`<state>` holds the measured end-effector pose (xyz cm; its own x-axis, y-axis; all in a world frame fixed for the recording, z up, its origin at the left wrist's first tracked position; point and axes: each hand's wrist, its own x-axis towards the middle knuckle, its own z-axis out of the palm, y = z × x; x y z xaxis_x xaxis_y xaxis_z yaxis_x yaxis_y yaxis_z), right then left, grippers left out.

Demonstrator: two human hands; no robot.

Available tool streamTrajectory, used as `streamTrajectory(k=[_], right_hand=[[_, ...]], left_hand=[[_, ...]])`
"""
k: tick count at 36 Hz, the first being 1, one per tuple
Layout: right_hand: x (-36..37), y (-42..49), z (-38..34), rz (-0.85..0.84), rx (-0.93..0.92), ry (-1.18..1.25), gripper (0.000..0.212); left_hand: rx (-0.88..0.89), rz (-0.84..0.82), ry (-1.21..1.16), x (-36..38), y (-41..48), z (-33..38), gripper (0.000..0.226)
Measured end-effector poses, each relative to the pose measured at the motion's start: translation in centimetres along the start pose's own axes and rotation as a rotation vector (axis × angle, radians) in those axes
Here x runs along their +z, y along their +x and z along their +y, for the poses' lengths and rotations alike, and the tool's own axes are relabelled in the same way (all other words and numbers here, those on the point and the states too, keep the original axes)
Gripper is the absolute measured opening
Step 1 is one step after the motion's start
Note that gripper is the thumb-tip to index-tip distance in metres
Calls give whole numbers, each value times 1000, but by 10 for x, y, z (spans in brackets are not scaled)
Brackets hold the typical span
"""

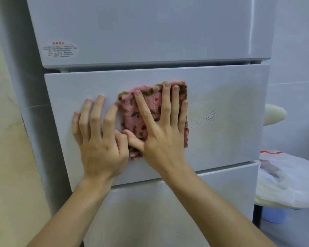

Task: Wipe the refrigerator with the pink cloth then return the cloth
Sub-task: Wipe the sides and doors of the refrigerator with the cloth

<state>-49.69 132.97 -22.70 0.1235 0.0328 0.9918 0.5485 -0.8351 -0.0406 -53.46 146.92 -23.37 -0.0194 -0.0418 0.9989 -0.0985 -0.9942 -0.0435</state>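
Right grip, fingers spread and released, presses the pink cloth flat against the refrigerator middle door, probably for even wiping contact; left grip, likewise released, braces the door just left.

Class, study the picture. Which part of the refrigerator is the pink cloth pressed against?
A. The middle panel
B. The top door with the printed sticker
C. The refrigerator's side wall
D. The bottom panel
A: the right hand lies flat over the pink cloth on the middle panel, below the top door and above the bottom panel.
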Motion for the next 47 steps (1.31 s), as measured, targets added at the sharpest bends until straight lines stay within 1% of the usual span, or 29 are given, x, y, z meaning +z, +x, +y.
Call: streamTrajectory(k=[3,10,15,19,25,28,34,40,43,47], right_hand=[[1,14,-3,24,-22,2,76],[5,14,-7,125,-7,36,55],[6,3,-5,135,14,103,47],[6,-18,-1,109,26,122,50],[7,-81,13,26,27,98,51],[7,-89,18,13,7,100,53],[5,-58,25,40,-17,70,58],[1,23,37,179,10,40,56],[-1,29,39,180,11,44,56],[-1,17,40,164,10,57,57]], left_hand=[[-17,12,0,1,2,1,57],[-15,46,-7,1,1,0,60],[-10,37,-36,0,-2,-2,60],[-12,17,-48,0,-5,-2,61],[15,-25,-28,3,-16,2,63],[40,-44,-2,7,-21,8,62],[0,-47,11,11,-18,18,65],[51,-81,24,14,0,20,63],[32,-67,37,15,6,25,63],[16,-75,25,19,5,36,66]])
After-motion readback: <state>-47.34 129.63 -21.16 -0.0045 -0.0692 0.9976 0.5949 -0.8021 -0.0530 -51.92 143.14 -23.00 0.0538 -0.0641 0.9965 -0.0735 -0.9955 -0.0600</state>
